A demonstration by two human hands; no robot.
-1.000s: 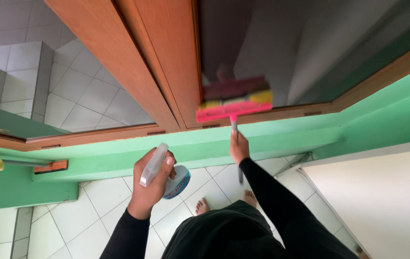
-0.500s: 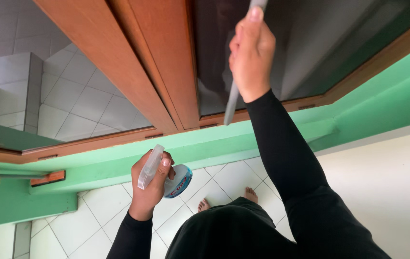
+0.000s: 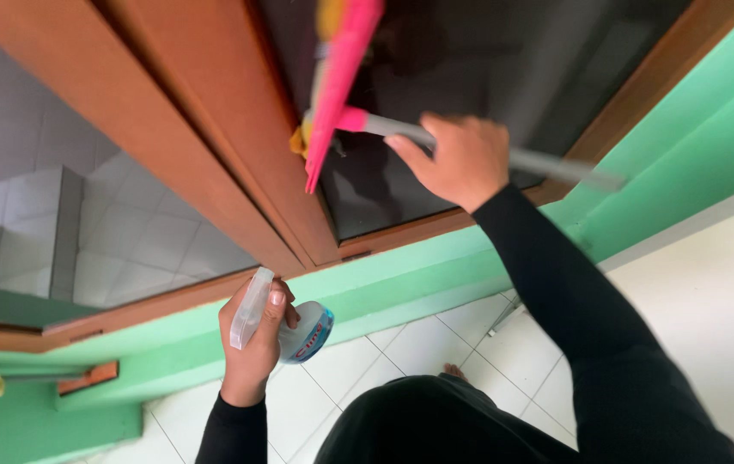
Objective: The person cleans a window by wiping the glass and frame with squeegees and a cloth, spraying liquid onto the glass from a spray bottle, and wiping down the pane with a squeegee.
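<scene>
Progress: I judge wiping midway | right hand point(image 3: 461, 159) clamped on squeegee handle point(image 3: 401, 129), pink head point(image 3: 337, 86) against dark window pane point(image 3: 470, 51) | left hand point(image 3: 253, 348) grips spray bottle point(image 3: 285, 326) below pane, idle | streaks: can't tell.

A pink squeegee head point(image 3: 338, 82) with a yellow strip sits at the upper middle on dark glass point(image 3: 470, 69), its handle point(image 3: 547, 163) grey. The window frame point(image 3: 169, 146) is reddish-brown wood; the wall point(image 3: 435, 275) below is mint green. The spray bottle point(image 3: 298, 331) at lower left is clear with a blue label. Both sleeves point(image 3: 573, 292) are black, the floor tiles point(image 3: 418, 344) white.
</scene>
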